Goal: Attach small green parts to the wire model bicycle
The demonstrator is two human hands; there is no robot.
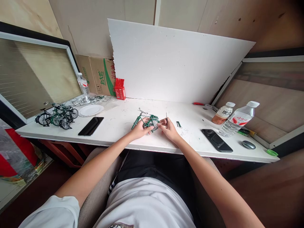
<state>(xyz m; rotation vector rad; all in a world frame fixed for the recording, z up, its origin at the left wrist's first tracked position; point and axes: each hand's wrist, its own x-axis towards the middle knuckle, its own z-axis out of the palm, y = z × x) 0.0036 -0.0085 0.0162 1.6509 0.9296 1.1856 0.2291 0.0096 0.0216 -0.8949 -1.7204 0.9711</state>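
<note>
A small green model bicycle (154, 117) stands over the white table in front of me, its handlebar to the left. My left hand (140, 130) is closed round the middle of its frame, covering part of it. At the rear wheel, the fingertips of my right hand (169, 128) are pinched together and seem to touch the wheel. A thin dark rod-like tool (166, 117) points upward from that same hand; its exact kind is too small to tell. Just right of the hand lies a small green part (179, 124).
Several model bicycles (58, 115) crowd the table's left end, near a white plate (91, 110) and a phone (91, 126). To the right are another phone (216, 140), a water bottle (238, 119), a brown drink bottle (223, 113) and a mouse (248, 144). A white board (175, 63) leans behind.
</note>
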